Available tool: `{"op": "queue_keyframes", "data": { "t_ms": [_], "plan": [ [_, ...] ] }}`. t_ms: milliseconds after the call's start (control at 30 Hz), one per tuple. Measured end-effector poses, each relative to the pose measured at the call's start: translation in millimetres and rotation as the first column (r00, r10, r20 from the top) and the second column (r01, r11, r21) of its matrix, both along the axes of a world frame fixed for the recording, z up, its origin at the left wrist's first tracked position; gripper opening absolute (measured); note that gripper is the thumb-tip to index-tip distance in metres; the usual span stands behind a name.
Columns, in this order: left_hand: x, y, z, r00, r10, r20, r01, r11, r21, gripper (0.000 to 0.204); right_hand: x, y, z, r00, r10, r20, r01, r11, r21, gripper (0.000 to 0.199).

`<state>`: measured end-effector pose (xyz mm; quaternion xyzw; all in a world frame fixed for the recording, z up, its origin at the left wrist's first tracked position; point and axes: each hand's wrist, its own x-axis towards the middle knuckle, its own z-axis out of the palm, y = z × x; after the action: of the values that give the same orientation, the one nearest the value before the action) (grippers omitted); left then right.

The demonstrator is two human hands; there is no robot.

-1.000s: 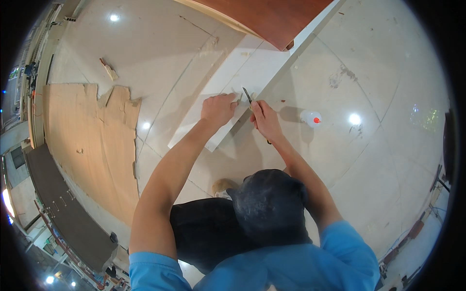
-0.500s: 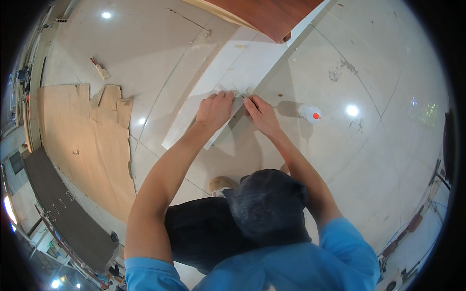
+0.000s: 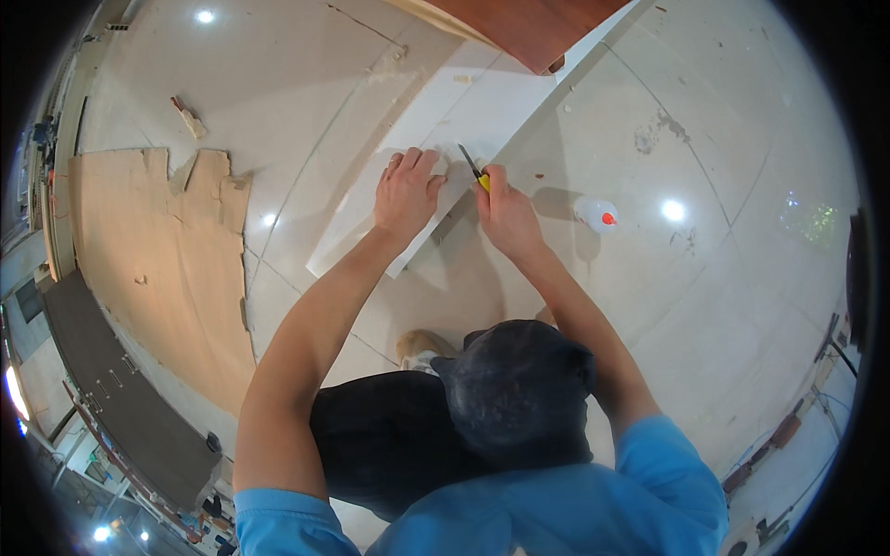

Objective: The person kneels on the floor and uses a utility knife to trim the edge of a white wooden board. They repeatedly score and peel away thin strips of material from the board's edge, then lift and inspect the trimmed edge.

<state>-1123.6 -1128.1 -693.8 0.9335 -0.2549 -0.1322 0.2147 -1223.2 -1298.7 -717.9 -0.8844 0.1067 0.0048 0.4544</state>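
My right hand (image 3: 508,213) is closed around the yellow handle of a utility knife (image 3: 483,182). Its dark, narrow blade points up and away over a long white board (image 3: 464,116) on the floor. On the board's near part lies my left hand (image 3: 406,196), fingers apart and bent a little, with the thumb toward the knife. Nothing can be made out in its grasp. A gap separates the left fingers from the blade.
A reddish-brown wooden panel (image 3: 538,28) covers the board's far end. To the right stands a white bottle with a red tip (image 3: 596,216). A torn brown cardboard sheet (image 3: 171,269) lies at left, with a small scrap (image 3: 190,119) beyond it.
My hands have moved apart. The right one has turned, bringing the knife's blade and yellow handle into sight, and the left has shifted slightly away with its fingers loosened.
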Motion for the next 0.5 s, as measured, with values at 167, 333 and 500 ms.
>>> {"op": "queue_keyframes", "data": {
  "t_ms": [167,333,500],
  "plan": [
    [-5,-5,-7,0.996,0.060,0.066,-0.057,0.997,-0.056,0.032,-3,-2,3,0.999,-0.034,0.003,0.034,0.995,0.090,0.032],
    [-24,-19,-11,0.981,0.175,0.083,-0.165,0.980,-0.115,0.033,-20,-8,18,0.996,0.004,-0.087,0.008,0.991,0.133,0.038],
    [-47,-32,-22,0.919,0.368,0.138,-0.329,0.913,-0.242,0.034,-30,-8,19,0.995,0.020,-0.097,-0.021,1.000,-0.005,0.036]
  ]
}}
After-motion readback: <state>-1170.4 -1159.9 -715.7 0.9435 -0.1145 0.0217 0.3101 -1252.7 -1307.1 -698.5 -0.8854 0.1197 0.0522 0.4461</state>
